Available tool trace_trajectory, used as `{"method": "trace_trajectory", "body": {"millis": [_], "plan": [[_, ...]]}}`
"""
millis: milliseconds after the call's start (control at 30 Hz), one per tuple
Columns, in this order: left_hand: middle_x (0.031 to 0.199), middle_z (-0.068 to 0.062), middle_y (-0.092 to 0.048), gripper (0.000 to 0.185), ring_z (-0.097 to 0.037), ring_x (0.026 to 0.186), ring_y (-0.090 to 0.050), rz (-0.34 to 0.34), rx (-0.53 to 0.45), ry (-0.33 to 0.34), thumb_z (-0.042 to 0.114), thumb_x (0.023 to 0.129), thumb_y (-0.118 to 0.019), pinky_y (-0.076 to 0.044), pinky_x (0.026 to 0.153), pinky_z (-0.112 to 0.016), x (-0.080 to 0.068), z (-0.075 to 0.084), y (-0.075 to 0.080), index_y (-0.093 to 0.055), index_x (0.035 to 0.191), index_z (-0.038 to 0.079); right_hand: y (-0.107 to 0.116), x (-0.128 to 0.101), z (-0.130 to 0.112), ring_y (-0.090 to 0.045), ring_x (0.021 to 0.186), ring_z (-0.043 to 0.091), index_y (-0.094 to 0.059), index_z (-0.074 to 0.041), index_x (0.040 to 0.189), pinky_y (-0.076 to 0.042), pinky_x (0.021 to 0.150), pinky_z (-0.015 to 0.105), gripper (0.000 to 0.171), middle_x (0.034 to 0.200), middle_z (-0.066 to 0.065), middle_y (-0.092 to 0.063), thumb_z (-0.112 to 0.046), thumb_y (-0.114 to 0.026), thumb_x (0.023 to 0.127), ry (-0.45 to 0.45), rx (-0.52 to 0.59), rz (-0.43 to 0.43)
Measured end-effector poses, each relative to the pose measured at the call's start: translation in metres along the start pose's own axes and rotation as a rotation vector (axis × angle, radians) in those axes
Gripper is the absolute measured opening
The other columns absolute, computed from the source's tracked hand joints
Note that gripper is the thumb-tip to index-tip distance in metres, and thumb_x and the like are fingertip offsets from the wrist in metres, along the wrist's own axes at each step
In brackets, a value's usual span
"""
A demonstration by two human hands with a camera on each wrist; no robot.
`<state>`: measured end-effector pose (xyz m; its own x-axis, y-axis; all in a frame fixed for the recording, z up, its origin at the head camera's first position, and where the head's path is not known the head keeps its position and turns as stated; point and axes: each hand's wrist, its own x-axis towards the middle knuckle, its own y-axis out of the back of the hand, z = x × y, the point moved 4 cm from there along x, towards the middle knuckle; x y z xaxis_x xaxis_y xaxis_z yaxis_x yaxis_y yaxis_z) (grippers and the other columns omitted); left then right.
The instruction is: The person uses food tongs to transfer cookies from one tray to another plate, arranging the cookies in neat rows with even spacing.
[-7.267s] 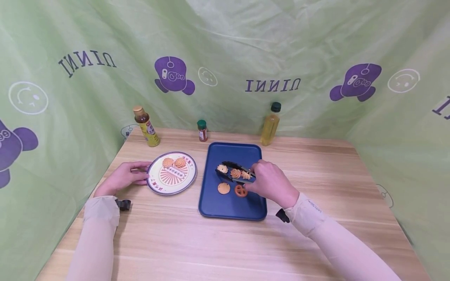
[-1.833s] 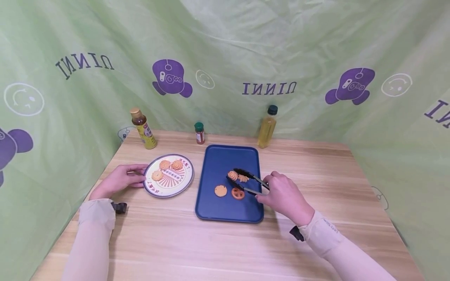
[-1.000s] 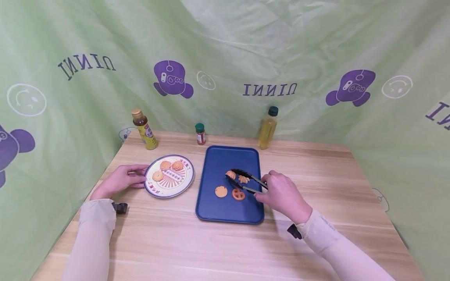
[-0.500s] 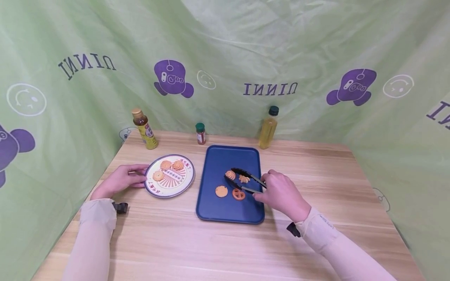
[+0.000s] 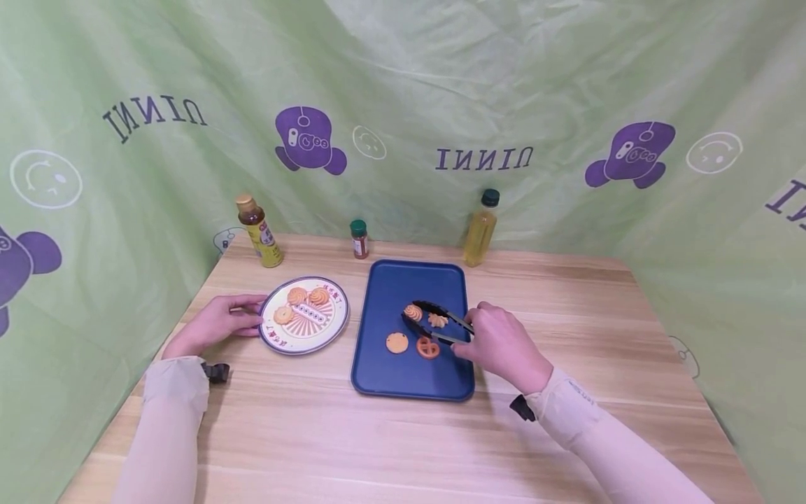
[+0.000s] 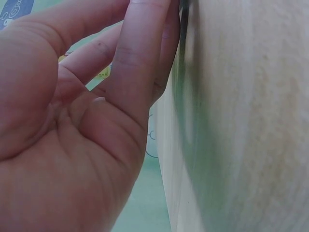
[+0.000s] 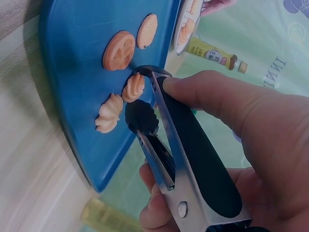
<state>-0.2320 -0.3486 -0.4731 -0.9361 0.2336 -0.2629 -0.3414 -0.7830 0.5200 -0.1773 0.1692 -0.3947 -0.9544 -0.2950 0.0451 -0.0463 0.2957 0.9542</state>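
Two hands: right hand [image 5: 500, 345] is gripping tongs [image 7: 186, 159]; left hand [image 5: 214, 323] is resting flat, fingertips touching plate [image 5: 273, 334].
Right wrist view: tong tips are straddling a swirl cookie [image 7: 133, 88].
Writing: backdrop [image 5: 403, 91], upper centre, is reading mirrored "UINNI".

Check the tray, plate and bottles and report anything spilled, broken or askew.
Nothing stands out. The three bottles stand upright at the back; the cookies on the blue rectangular tray and the round patterned plate look whole, with no spill or crumbs visible on the wooden table.

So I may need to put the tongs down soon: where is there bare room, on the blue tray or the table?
The far half of the blue rectangular tray is bare, up to its back rim. The light wooden table is bare in front of the tray and right of it. It is crowded mid-tray, where four orange cookies lie around the black tongs held by the right hand.
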Motion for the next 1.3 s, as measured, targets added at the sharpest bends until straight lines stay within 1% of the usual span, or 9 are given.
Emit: {"method": "trace_trajectory", "body": {"millis": [267, 433, 567, 667, 833, 967, 1033, 1233, 1300], "plan": [[0.151, -0.035, -0.061, 0.063, -0.027, 0.123, -0.074, 0.014, 0.047, 0.000, 0.010, 0.111, -0.069, -0.071, 0.091, -0.022, 0.002, -0.001, 0.000, -0.044, 0.166, -0.008, 0.000, 0.005, -0.007, -0.056, 0.067, 0.020, -0.081, 0.003, 0.103, -0.043, 0.055, 0.027, 0.042, 0.083, 0.007, -0.063, -0.030, -0.099, 0.083, 0.029, -0.008, 0.007], [0.150, -0.035, -0.062, 0.062, -0.029, 0.124, -0.074, 0.021, 0.070, -0.006, 0.010, 0.111, -0.069, -0.070, 0.090, -0.020, 0.003, -0.003, 0.000, -0.045, 0.165, -0.009, 0.000, 0.009, -0.018, -0.056, 0.066, 0.020, -0.080, 0.002, 0.100, -0.044, 0.054, 0.028, 0.040, 0.082, 0.006, -0.062, -0.029, -0.098, 0.082, 0.052, -0.006, 0.015], [0.151, -0.035, -0.060, 0.061, -0.025, 0.121, -0.074, 0.015, 0.041, 0.007, 0.009, 0.112, -0.068, -0.071, 0.091, -0.022, 0.002, -0.003, 0.000, -0.044, 0.166, -0.008, -0.004, 0.013, -0.030, -0.055, 0.066, 0.020, -0.080, 0.000, 0.095, -0.046, 0.054, 0.029, 0.040, 0.080, 0.005, -0.061, -0.033, -0.099, 0.082, 0.075, 0.011, 0.011], [0.150, -0.035, -0.060, 0.061, -0.021, 0.119, -0.075, 0.010, 0.014, 0.015, 0.008, 0.112, -0.067, -0.072, 0.091, -0.023, 0.002, -0.004, -0.001, -0.044, 0.166, -0.008, -0.006, 0.016, -0.040, -0.054, 0.066, 0.019, -0.080, -0.001, 0.095, -0.046, 0.054, 0.028, 0.040, 0.079, 0.004, -0.060, -0.034, -0.098, 0.082, 0.088, 0.038, -0.002], [0.152, -0.036, -0.059, 0.063, -0.019, 0.118, -0.074, 0.008, -0.016, 0.021, 0.007, 0.111, -0.068, -0.072, 0.092, -0.025, 0.002, -0.004, -0.001, -0.043, 0.166, -0.008, -0.008, 0.023, -0.060, -0.055, 0.068, 0.020, -0.081, 0.001, 0.101, -0.048, 0.055, 0.029, 0.039, 0.081, 0.005, -0.061, -0.030, -0.097, 0.083, 0.113, 0.071, 0.001], [0.153, -0.036, -0.057, 0.064, -0.016, 0.116, -0.074, 0.003, -0.063, 0.034, 0.005, 0.111, -0.068, -0.073, 0.094, -0.029, 0.003, -0.004, -0.001, -0.041, 0.168, -0.008, -0.014, 0.029, -0.074, -0.056, 0.071, 0.020, -0.082, 0.001, 0.103, -0.051, 0.057, 0.031, 0.045, 0.083, 0.005, -0.063, -0.034, -0.100, 0.083, 0.131, 0.081, 0.006], [0.153, -0.037, -0.057, 0.064, -0.014, 0.114, -0.075, 0.001, -0.071, 0.036, 0.005, 0.111, -0.068, -0.073, 0.094, -0.029, 0.003, -0.003, -0.001, -0.041, 0.168, -0.008, -0.017, 0.032, -0.081, -0.056, 0.071, 0.020, -0.082, 0.001, 0.104, -0.052, 0.058, 0.031, 0.046, 0.084, 0.005, -0.064, -0.036, -0.100, 0.083, 0.138, 0.087, 0.004], [0.152, -0.037, -0.056, 0.065, -0.012, 0.113, -0.074, -0.004, -0.078, 0.021, 0.005, 0.111, -0.068, -0.073, 0.094, -0.029, 0.001, -0.003, -0.001, -0.040, 0.168, -0.009, -0.029, 0.042, -0.098, -0.058, 0.071, 0.021, -0.082, 0.000, 0.103, -0.052, 0.058, 0.032, 0.038, 0.085, 0.006, -0.066, -0.031, -0.095, 0.086, 0.176, 0.103, 0.012], [0.152, -0.037, -0.057, 0.064, -0.012, 0.113, -0.073, -0.001, -0.067, 0.016, 0.005, 0.110, -0.068, -0.073, 0.094, -0.029, 0.001, -0.003, 0.000, -0.041, 0.167, -0.009, -0.034, 0.045, -0.103, -0.058, 0.072, 0.020, -0.082, 0.000, 0.103, -0.052, 0.058, 0.031, 0.038, 0.085, 0.005, -0.066, -0.032, -0.095, 0.086, 0.186, 0.101, 0.011]]}}
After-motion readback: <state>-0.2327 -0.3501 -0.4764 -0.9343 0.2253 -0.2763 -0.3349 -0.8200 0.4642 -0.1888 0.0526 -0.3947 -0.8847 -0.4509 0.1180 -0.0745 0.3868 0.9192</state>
